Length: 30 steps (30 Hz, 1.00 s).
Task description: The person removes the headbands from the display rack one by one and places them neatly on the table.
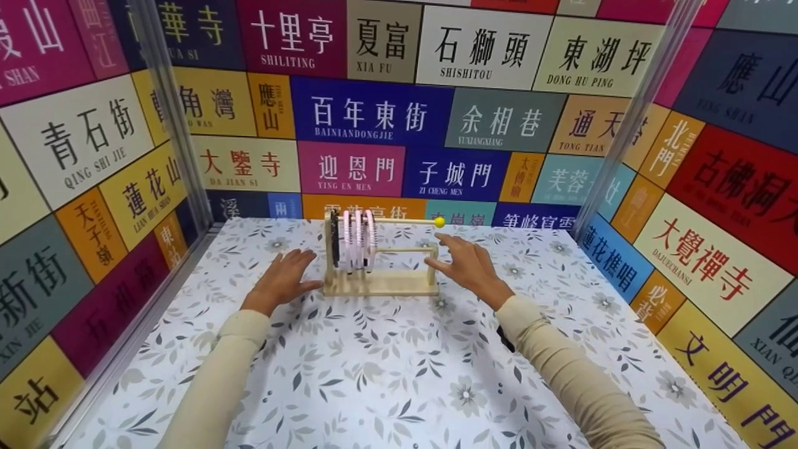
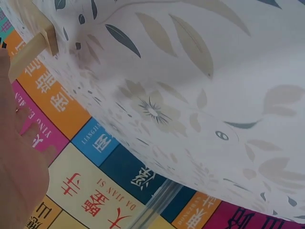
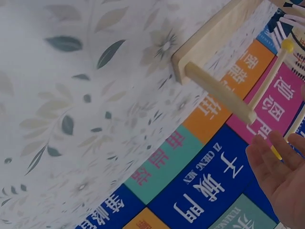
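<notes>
A light wooden rack (image 1: 399, 287) stands toward the back of the table, with a long flat base and horizontal rods. Several pink headbands (image 1: 358, 240) and a black one (image 1: 335, 240) hang at its left end. A yellow ball (image 1: 439, 222) caps the upper rod's right end. My left hand (image 1: 280, 280), fingers extended, lies beside the rack's left end, thumb close to the base. At the right end, my right hand (image 1: 467, 265) has its fingers spread near the short post. In the right wrist view that hand (image 3: 281, 179) shows relaxed fingers and an empty palm.
A white cloth with grey leaves and flowers (image 1: 374, 374) covers the table. Walls of coloured panels with Chinese lettering (image 1: 371, 115) enclose the back and both sides. Clear vertical strips (image 1: 177, 106) run down the wall corners.
</notes>
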Each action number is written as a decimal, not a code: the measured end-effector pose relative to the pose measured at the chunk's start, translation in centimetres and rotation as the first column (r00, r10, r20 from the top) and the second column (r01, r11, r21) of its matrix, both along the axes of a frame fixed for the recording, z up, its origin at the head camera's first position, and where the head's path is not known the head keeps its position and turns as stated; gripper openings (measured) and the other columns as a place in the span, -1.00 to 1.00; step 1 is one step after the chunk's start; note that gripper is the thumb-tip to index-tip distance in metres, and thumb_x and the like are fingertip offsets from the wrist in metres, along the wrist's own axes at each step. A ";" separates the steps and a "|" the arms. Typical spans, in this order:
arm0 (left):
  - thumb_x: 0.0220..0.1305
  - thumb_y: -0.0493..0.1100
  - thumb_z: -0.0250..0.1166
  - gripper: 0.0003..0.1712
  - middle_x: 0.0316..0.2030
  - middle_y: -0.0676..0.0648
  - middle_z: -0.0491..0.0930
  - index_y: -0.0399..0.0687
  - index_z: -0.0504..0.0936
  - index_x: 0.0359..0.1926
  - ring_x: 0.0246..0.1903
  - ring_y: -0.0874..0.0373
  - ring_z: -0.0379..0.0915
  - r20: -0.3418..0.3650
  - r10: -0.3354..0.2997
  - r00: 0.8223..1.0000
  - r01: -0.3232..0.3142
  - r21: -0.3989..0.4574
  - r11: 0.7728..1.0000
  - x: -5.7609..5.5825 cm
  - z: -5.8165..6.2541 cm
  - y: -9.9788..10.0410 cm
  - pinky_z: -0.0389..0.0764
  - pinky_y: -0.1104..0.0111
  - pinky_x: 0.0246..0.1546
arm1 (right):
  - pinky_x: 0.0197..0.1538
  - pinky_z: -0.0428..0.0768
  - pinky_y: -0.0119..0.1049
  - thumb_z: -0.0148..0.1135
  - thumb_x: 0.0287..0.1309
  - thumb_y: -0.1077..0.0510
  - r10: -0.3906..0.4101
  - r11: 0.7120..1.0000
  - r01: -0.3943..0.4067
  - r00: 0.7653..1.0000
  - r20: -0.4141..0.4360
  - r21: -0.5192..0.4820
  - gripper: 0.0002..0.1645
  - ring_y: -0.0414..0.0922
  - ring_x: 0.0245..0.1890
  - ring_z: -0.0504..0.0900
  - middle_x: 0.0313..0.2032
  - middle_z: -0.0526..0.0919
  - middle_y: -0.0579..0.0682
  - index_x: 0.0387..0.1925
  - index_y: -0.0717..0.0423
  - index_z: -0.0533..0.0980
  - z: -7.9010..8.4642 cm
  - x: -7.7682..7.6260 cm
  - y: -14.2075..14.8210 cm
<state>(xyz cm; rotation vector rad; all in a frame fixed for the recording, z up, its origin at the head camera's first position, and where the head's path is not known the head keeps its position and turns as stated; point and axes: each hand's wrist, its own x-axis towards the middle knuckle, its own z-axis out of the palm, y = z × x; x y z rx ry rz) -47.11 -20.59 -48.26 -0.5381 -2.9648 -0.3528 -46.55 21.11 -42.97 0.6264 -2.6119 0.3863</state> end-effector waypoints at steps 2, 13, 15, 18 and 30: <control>0.46 0.20 0.28 -0.12 0.54 -0.24 0.22 -0.17 0.24 0.56 0.55 -0.25 0.01 0.004 -0.003 1.000 0.003 0.004 1.000 -0.2 -0.2 0.3 -0.09 -0.19 0.56 | -0.65 0.45 -0.25 0.31 0.33 -0.32 0.018 1.000 -0.018 1.000 -0.008 0.000 -0.20 -0.07 -0.57 0.62 0.14 0.72 0.06 0.43 0.00 0.46 0.0 -0.1 -0.7; 0.48 0.17 0.27 -0.15 0.53 -0.26 0.23 -0.18 0.25 0.56 0.56 -0.26 0.00 0.019 -0.024 1.000 0.023 0.048 0.999 -0.4 -1.3 1.0 -0.14 -0.18 0.57 | -0.60 0.57 -0.23 0.36 0.30 -0.29 0.076 0.997 -0.076 0.997 -0.019 -0.013 -0.24 -0.06 -0.40 0.75 0.11 0.74 0.04 0.37 0.01 0.52 -0.2 -0.5 -4.0; 0.48 0.16 0.27 -0.17 0.53 -0.25 0.25 -0.18 0.26 0.56 0.55 -0.25 0.01 0.017 -0.024 1.000 0.023 0.053 0.998 -0.5 -1.4 1.0 -0.13 -0.17 0.57 | -0.51 0.65 -0.20 0.37 0.31 -0.28 0.089 0.996 -0.089 0.996 -0.023 -0.018 -0.26 -0.04 -0.27 0.78 0.10 0.74 0.04 0.37 0.00 0.53 -0.3 -0.6 -4.6; 0.48 0.12 0.29 -0.20 0.50 -0.26 0.30 -0.19 0.30 0.53 0.54 -0.27 0.05 -0.002 -0.041 0.999 0.041 0.061 0.997 -0.7 -1.7 1.2 -0.09 -0.15 0.57 | -0.41 0.72 -0.17 0.38 0.30 -0.25 0.112 0.993 -0.112 0.993 -0.032 -0.024 -0.30 -0.02 -0.13 0.79 0.07 0.76 0.05 0.34 0.01 0.55 -0.4 -0.6 -5.3; 0.45 0.07 0.33 -0.31 0.41 -0.32 0.41 -0.19 0.44 0.44 0.50 -0.32 0.11 -0.005 -0.068 0.998 0.068 0.105 0.992 -1.7 -3.3 1.2 -0.04 -0.18 0.55 | -0.25 0.77 -0.20 0.41 0.30 -0.20 0.168 0.985 -0.169 0.985 -0.046 -0.029 -0.41 -0.06 -0.23 0.80 -0.06 0.81 0.05 0.20 0.04 0.63 -1.0 -0.8 -9.0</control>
